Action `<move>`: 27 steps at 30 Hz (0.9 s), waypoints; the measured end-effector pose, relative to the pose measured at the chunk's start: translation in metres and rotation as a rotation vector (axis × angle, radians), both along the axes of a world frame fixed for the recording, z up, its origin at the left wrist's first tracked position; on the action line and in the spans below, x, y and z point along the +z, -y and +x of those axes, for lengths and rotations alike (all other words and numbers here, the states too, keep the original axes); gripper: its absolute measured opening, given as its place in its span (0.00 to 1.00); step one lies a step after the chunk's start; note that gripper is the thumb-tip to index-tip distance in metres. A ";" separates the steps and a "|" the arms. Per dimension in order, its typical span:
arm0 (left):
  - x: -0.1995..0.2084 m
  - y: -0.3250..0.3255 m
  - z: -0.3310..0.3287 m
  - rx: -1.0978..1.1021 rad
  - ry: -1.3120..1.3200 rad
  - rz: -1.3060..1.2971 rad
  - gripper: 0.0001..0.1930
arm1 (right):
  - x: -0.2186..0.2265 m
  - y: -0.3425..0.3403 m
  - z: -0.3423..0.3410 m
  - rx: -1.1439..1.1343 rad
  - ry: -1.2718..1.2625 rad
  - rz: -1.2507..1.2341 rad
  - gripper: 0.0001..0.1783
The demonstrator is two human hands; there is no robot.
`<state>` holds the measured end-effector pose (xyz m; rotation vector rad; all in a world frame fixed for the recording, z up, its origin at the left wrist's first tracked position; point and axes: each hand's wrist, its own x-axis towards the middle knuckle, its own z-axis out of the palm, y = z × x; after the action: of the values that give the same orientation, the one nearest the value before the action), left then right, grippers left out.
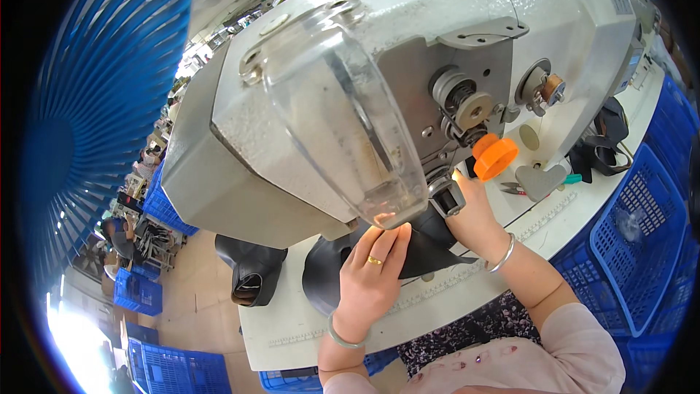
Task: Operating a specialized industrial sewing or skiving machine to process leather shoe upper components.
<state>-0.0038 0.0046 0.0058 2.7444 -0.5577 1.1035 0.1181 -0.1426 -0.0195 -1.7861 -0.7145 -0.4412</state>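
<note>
A black leather piece (325, 275), with the look of a shoe upper, lies on the white table under the head of a large sewing machine (343, 131). My left hand (370, 277), with a gold ring and a bangle, rests on it with fingers stretched out; their tips reach the lower edge of the clear plastic guard (343, 117). At the leather's right side is my right hand (475, 220), its bangle (503, 254) showing at the wrist. Machine parts and the guard hide its fingertips, so its grip does not show. The needle area is hidden too.
A black shoe upper (257, 270) sits at the table's left edge; more black pieces (609, 142) lie at far right. Red-handled snips (512, 188) are beside the machine. An orange knob (494, 157) juts out. Blue crates (638, 241) stand right; a blue fan (109, 102) stands left.
</note>
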 end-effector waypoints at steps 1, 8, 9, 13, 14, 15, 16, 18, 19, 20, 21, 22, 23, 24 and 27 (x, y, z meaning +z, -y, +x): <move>0.001 0.002 -0.001 0.002 0.004 0.004 0.31 | 0.001 0.001 -0.002 -0.013 0.030 -0.010 0.17; 0.006 -0.001 -0.006 -0.016 -0.062 0.020 0.27 | -0.002 0.002 -0.004 -0.040 0.056 -0.042 0.16; 0.006 0.000 -0.007 -0.010 -0.065 0.015 0.27 | -0.002 0.002 -0.005 -0.033 0.054 -0.047 0.16; 0.003 -0.003 -0.003 -0.021 -0.043 0.040 0.28 | -0.001 -0.001 -0.004 -0.058 0.074 -0.034 0.16; 0.002 -0.001 -0.004 -0.018 -0.041 0.046 0.28 | -0.001 0.000 -0.005 -0.065 0.061 -0.043 0.16; 0.002 0.000 -0.005 -0.015 -0.046 0.041 0.28 | -0.002 0.000 -0.006 -0.061 0.056 -0.047 0.16; 0.003 0.000 -0.003 -0.011 -0.033 0.057 0.28 | 0.000 0.000 -0.004 -0.075 0.079 -0.049 0.16; 0.004 -0.002 -0.001 -0.006 -0.018 0.079 0.28 | 0.001 -0.003 -0.002 -0.088 0.103 -0.045 0.16; 0.003 -0.001 -0.002 -0.007 -0.015 0.071 0.28 | 0.002 -0.002 -0.003 -0.089 0.091 -0.068 0.15; 0.002 0.000 -0.002 -0.007 -0.013 0.065 0.28 | 0.001 -0.001 -0.003 -0.087 0.078 -0.090 0.15; 0.001 -0.001 -0.002 -0.004 -0.020 0.062 0.28 | 0.000 -0.001 -0.004 -0.083 0.070 -0.093 0.15; 0.003 -0.003 -0.001 -0.018 -0.012 0.053 0.28 | 0.001 -0.002 -0.003 -0.088 0.076 -0.098 0.15; 0.004 -0.005 0.001 -0.029 -0.004 0.044 0.28 | 0.003 -0.003 -0.002 -0.091 0.081 -0.103 0.14; 0.005 -0.006 0.002 -0.030 0.000 0.051 0.28 | 0.004 -0.004 0.000 -0.092 0.085 -0.097 0.14; 0.001 -0.002 0.005 -0.062 -0.032 -0.036 0.29 | 0.003 0.001 0.002 -0.089 0.066 -0.101 0.13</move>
<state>0.0012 0.0071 0.0066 2.6895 -0.6085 1.0435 0.1204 -0.1436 -0.0170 -1.9107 -0.7159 -0.5332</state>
